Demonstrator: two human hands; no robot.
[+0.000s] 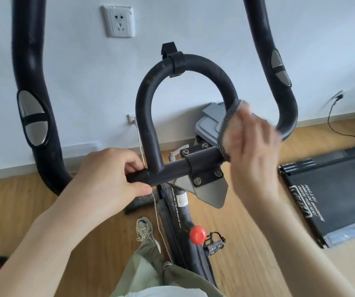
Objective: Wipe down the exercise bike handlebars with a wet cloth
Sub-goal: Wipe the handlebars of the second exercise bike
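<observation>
Nearest, below both hands, a red knob [197,234] sat on the bike frame. A pedal [215,243] was just right of it, and a shoe [144,228] rested on the wood floor to its left. Above these, the left hand [108,179] gripped the stub end of the crossbar [172,169], fingers [132,167] curled over the top and thumb beneath. The right hand [256,159] held the dark cloth [226,129] against the right leg of the handlebar loop [148,108], just above the crossbar. Its fingers were blurred but looked wrapped around the cloth. Right of those fingers lay a treadmill deck [333,194]. The outer handlebars [30,61] rose outside both hands. Farthest, above the left fingers, a wall socket [118,21] was set in the white wall.
</observation>
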